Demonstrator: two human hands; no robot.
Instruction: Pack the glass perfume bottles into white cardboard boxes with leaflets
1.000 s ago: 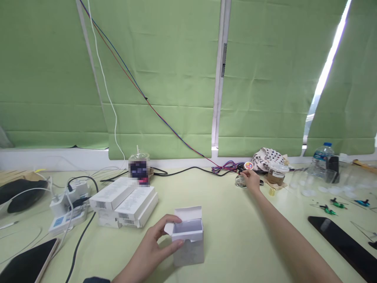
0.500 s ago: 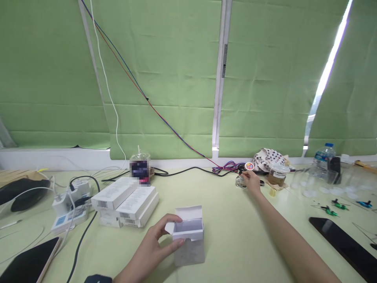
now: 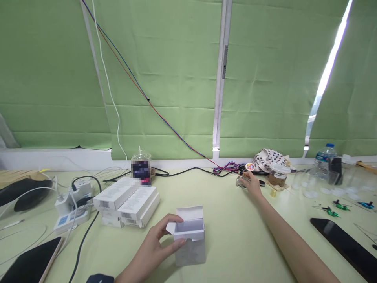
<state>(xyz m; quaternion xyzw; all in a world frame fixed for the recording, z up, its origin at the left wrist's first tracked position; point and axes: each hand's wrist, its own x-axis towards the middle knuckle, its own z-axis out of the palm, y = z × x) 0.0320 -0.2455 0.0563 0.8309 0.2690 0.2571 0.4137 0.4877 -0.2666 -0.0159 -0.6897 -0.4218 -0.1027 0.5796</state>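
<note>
My left hand [image 3: 161, 239] grips a small white cardboard box [image 3: 190, 251] by its left side, thumb in front and fingers behind. The box stands upright on the table with its top flap raised, and its visible inside looks empty. At the back of the table, my right hand [image 3: 251, 184] has its fingers closed around a small clear glass bottle [image 3: 240, 182] with a dark top. The hand hides part of the bottle. Near that hand are a round sticker-topped item [image 3: 249, 167] and a small yellow piece [image 3: 273, 192].
White boxes [image 3: 138, 202] are stacked at left, beside a power strip [image 3: 72, 216] with cables and a tablet [image 3: 32, 259]. At right lie a black phone [image 3: 338, 245], green clip-like pieces [image 3: 330, 211], clear cups [image 3: 312, 182] and a lidded tub [image 3: 278, 175].
My right hand's fingers have shifted slightly lower, from the bottle's top toward its side. My left hand and the box stay put; the view has moved slightly.
</note>
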